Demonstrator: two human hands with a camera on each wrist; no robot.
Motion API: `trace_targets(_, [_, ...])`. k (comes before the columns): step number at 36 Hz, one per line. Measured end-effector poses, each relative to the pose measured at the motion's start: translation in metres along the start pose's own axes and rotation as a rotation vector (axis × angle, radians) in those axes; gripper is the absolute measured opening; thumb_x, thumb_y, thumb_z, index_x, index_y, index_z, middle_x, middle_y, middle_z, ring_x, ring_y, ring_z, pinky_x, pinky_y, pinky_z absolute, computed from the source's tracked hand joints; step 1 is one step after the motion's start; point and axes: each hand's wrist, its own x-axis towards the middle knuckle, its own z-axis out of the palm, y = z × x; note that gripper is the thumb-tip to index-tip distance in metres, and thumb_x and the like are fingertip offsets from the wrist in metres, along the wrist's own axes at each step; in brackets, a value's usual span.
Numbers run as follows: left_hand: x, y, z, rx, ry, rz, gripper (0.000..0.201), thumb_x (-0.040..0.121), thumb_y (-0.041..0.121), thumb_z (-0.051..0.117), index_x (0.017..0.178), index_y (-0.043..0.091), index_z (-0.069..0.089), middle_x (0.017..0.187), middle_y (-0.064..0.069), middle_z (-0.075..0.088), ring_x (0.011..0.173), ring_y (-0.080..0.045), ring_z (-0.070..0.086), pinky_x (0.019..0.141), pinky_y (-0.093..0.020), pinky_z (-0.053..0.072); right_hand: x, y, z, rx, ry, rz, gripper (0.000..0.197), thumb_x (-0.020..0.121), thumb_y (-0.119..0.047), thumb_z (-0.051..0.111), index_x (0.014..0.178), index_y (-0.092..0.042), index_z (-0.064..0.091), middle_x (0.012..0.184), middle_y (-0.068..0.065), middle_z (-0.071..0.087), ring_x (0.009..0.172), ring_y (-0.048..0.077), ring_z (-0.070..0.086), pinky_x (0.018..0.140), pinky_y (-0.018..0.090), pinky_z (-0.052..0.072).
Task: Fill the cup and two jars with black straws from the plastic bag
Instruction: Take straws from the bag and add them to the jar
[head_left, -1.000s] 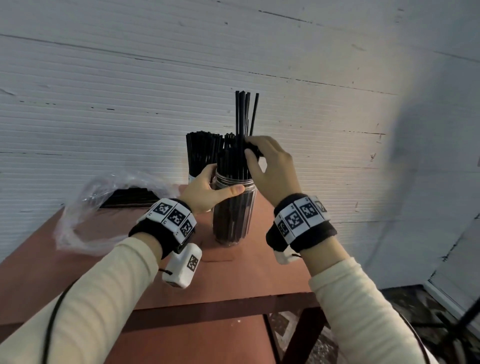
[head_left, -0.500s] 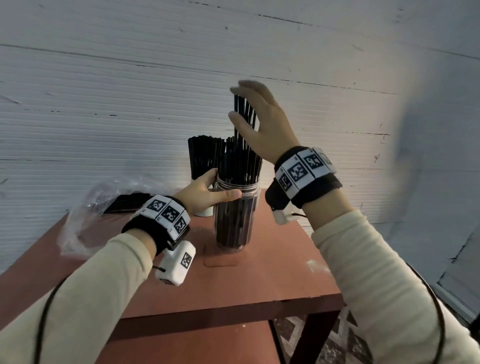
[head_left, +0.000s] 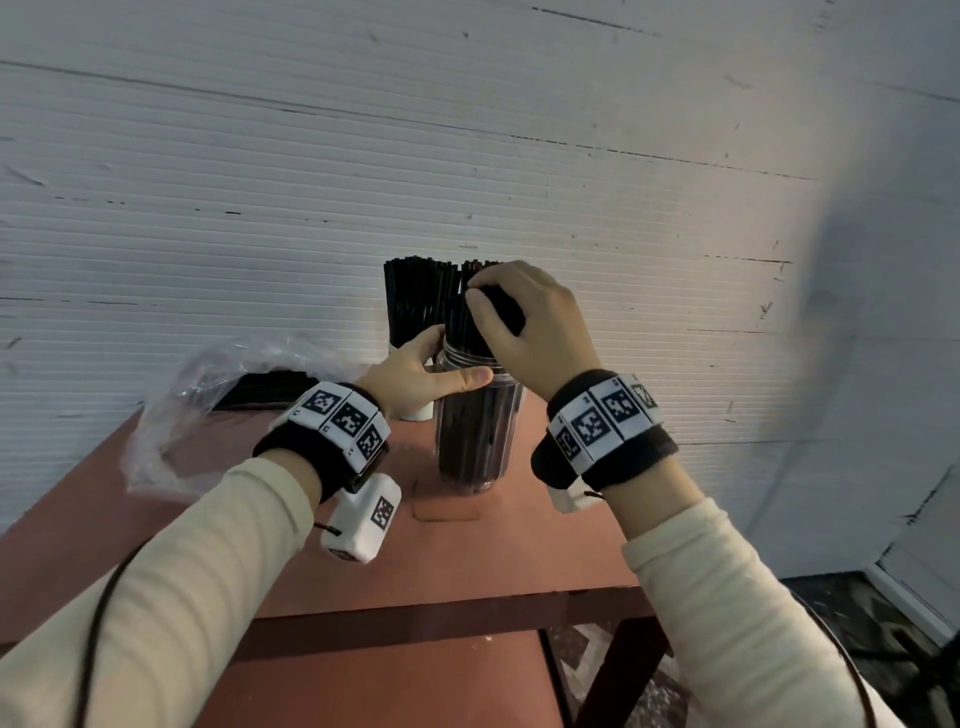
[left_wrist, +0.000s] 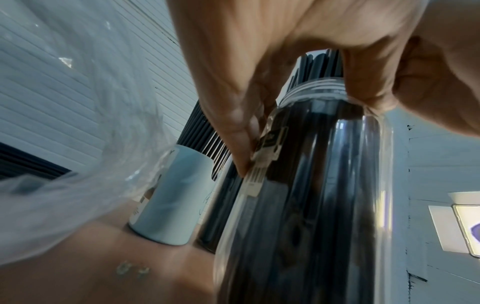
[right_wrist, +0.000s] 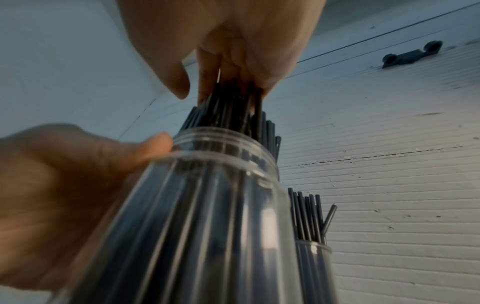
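A clear jar (head_left: 475, 441) packed with black straws (head_left: 460, 322) stands mid-table. My left hand (head_left: 449, 358) grips it at the neck, thumb in front, fingers behind. My right hand (head_left: 496, 304) sits on top of the bundle, its fingers curled round the straw tops (right_wrist: 233, 98). Behind the jar, a white cup (head_left: 418, 413) holds more black straws (head_left: 415, 301). The right wrist view shows a second clear jar (right_wrist: 314, 267) with straws beyond the first jar (right_wrist: 207, 226). A clear plastic bag (head_left: 208, 405) with straws (head_left: 260, 392) lies at the left.
Everything stands on a red-brown table (head_left: 467, 561) pushed against a white ribbed wall (head_left: 623, 208). The table's front edge and a dark leg (head_left: 618, 670) are close to me, with patterned floor beyond at the right.
Several straws stood well above the bundle a second ago. My right hand rose to their tops, then came down with them, and they now sit level with the rest. The left hand kept its hold.
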Motion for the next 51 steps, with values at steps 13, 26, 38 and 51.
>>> trace_targets(13, [-0.002,0.003,0.004,0.044,0.042,0.059,0.066,0.067,0.052,0.078,0.121,0.019,0.058,0.118,0.001,0.068,0.114,-0.010,0.061,0.105,-0.035,0.045,0.003,-0.004,0.011,-0.130,-0.027,-0.034,0.028,0.096,-0.015,0.051,0.116,-0.006,0.068,0.121,0.007,0.067,0.116,0.022,0.060,0.102,0.028,0.042])
trace_targets(26, [-0.011,0.001,0.012,-0.068,0.097,0.053,0.093,0.056,0.058,0.076,0.133,0.016,0.046,0.121,0.002,0.064,0.118,-0.012,0.059,0.109,-0.042,0.043,-0.005,-0.011,0.009,-0.188,-0.051,-0.015,0.038,0.095,-0.033,0.048,0.118,-0.011,0.068,0.122,0.003,0.067,0.117,0.017,0.059,0.101,0.021,0.034])
trace_targets(38, [-0.011,0.004,0.009,-0.018,0.081,0.018,0.051,0.084,0.030,0.075,0.129,0.023,0.052,0.127,0.004,0.062,0.116,-0.007,0.059,0.105,-0.026,0.043,-0.015,0.007,-0.010,-0.048,-0.198,0.175,0.047,0.098,-0.040,0.048,0.139,-0.017,0.047,0.133,-0.001,0.055,0.118,0.014,0.054,0.097,0.024,0.041])
trace_targets(51, [-0.017,0.005,0.000,-0.129,0.065,-0.089,0.065,0.077,0.038,0.081,0.133,0.022,0.053,0.126,0.002,0.061,0.115,-0.016,0.063,0.096,-0.038,0.053,-0.015,0.025,-0.038,0.220,-0.352,0.497,0.107,0.072,-0.065,0.065,0.154,-0.019,0.012,0.157,-0.009,0.022,0.141,0.005,0.023,0.114,0.027,0.021])
